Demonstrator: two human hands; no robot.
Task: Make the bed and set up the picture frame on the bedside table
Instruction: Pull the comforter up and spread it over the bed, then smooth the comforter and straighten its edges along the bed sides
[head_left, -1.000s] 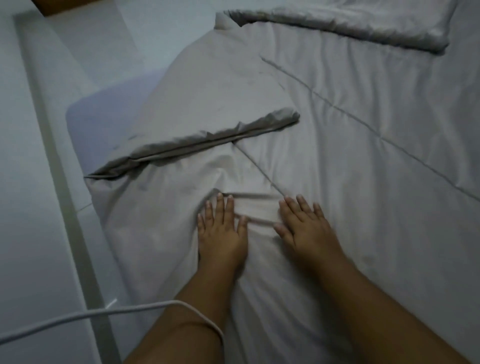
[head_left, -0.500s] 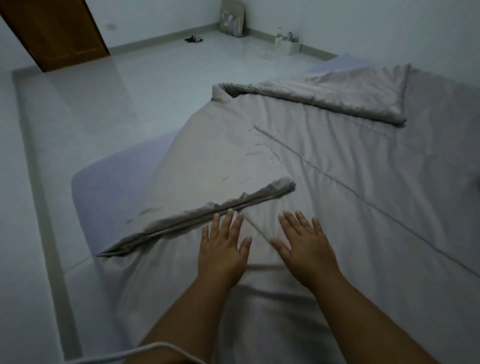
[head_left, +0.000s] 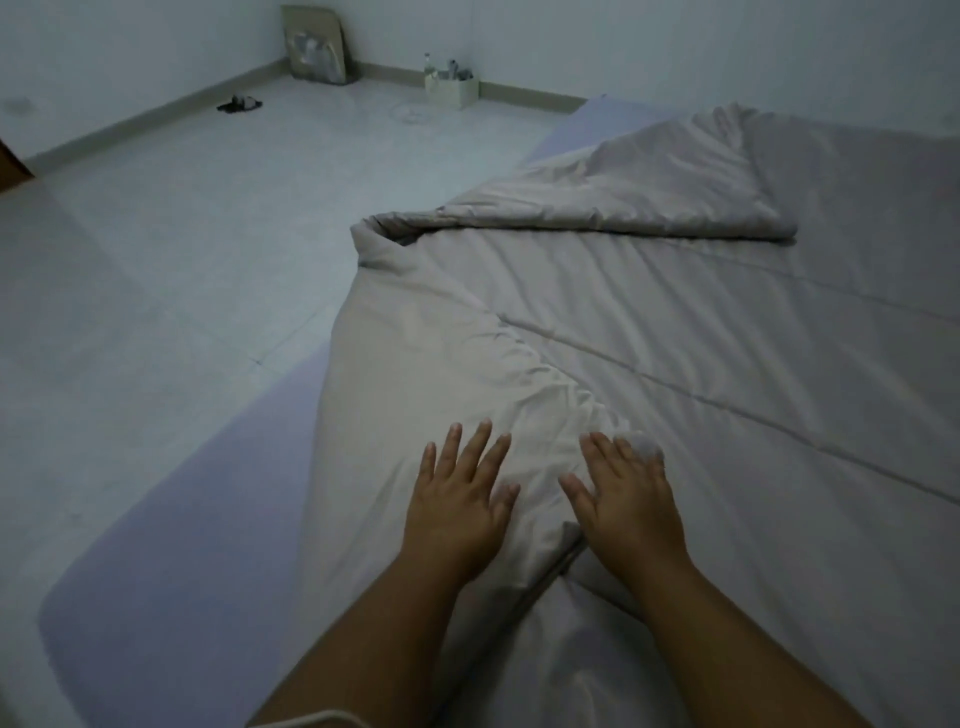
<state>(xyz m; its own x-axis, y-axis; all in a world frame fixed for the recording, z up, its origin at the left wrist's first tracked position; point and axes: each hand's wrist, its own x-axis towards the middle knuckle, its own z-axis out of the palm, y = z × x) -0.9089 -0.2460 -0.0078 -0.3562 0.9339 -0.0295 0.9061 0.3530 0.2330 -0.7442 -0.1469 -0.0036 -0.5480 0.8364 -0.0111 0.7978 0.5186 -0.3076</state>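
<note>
A beige quilted blanket (head_left: 701, 364) lies spread over a low mattress covered by a pale lilac sheet (head_left: 197, 519). Its near left corner is folded over onto itself, and a far corner (head_left: 649, 208) is also turned back. My left hand (head_left: 457, 504) lies flat on the folded flap with fingers apart. My right hand (head_left: 623, 493) presses flat beside it on the flap's edge, fingertips partly tucked under a fold of cloth. Neither hand grips anything. A framed picture (head_left: 314, 44) leans against the far wall on the floor.
The mattress sits on a pale tiled floor (head_left: 182, 234). A small white box with bottles (head_left: 452, 88) stands by the far wall. A dark small item (head_left: 239, 104) lies on the floor. A white cable (head_left: 322, 719) crosses my left forearm.
The view has tilted up and the room's far end has come into sight. Both hands have slid forward over the blanket onto the folded flap, which is now wrinkled under them.
</note>
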